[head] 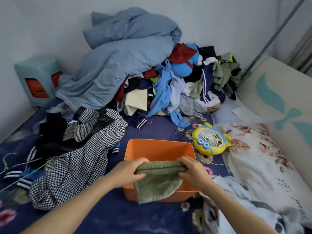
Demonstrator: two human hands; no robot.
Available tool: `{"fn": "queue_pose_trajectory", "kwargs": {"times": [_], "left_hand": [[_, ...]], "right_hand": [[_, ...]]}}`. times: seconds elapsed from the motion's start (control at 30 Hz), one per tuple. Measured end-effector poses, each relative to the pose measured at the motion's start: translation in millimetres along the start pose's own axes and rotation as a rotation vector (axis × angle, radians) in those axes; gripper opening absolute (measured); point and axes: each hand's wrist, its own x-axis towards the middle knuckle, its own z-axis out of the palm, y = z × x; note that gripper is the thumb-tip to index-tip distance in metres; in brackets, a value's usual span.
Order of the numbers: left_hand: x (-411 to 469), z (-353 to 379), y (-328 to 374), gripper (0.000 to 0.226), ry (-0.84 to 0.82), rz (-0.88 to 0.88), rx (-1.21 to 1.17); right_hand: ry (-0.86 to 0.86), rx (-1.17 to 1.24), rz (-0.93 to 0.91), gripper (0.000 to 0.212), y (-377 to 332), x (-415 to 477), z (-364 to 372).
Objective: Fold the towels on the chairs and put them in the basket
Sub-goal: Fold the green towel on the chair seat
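Soft and light, the folded green towel (158, 176) sags over the orange basket (157, 149), probably empty, left hand (130, 171) and right hand (192, 169) pinching its folded ends.

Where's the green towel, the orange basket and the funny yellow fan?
green towel (157, 184): head view, on its hanging front flap.
orange basket (157, 149): head view, on the inside of its far wall.
yellow fan (209, 139): head view, on its round white grille.

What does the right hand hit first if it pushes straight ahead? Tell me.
Probably the far wall of the orange basket. The right hand grips the green towel over it; depth is unclear.
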Motion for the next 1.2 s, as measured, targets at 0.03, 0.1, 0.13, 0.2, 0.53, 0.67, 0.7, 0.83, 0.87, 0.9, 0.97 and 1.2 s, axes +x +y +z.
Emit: {"fn": "queue_pose_trajectory", "kwargs": {"times": [0.03, 0.1, 0.13, 0.2, 0.53, 0.67, 0.7, 0.83, 0.87, 0.9, 0.97, 1.2], "left_hand": [[10.4, -8.7, -4.5, 0.032, 0.022, 0.014, -0.006], [34.2, -21.8, -15.0, 0.025, 0.052, 0.039, -0.007], [44.5, -24.5, -19.1, 0.022, 0.065, 0.049, 0.002], [67.3, -22.7, -27.8, 0.017, 0.089, 0.066, 0.031], [159.6, 16.3, -48.9, 0.014, 0.042, -0.035, 0.189], [190.8, 12.2, -56.0, 0.018, 0.048, -0.061, 0.279], [194.0, 12.8, -59.3, 0.02, 0.062, -0.057, 0.314], [176.7, 32.0, -75.3, 0.03, 0.007, -0.007, 0.524], [169.5, 40.5, -81.0, 0.035, -0.029, -0.002, 0.562], [163.3, 52.4, -88.2, 0.04, -0.075, -0.004, 0.601], [155.0, 86.2, -108.7, 0.047, -0.169, -0.026, 0.661], [146.6, 182.3, -170.1, 0.039, -0.624, -0.291, 0.745]], "right_hand": [[0.013, 0.009, 0.019, 0.036, -0.6, 9.3, -1.3], [0.02, 0.018, 0.054, 0.036, 2.7, 29.2, -2.2], [0.016, 0.019, 0.071, 0.036, 5.1, 36.2, -2.0], [0.004, 0.019, 0.11, 0.035, 15.1, 49.1, 1.4], [-0.196, 0.057, 0.33, 0.021, 76.4, 91.5, 42.9], [-0.132, 0.111, 0.432, 0.025, 91.4, 118.9, 62.7], [-0.091, 0.108, 0.441, 0.027, 94.5, 122.3, 69.6], [-0.096, 0.017, 0.408, 0.026, 107.5, 120.4, 122.1], [-0.149, -0.006, 0.396, 0.029, 110.1, 120.4, 138.7], [-0.218, -0.029, 0.388, 0.032, 113.0, 121.7, 155.6], [-0.398, -0.078, 0.403, 0.039, 116.9, 125.2, 188.4], [-0.835, -0.066, 0.367, 0.054, 114.4, 131.5, 278.6]]}}
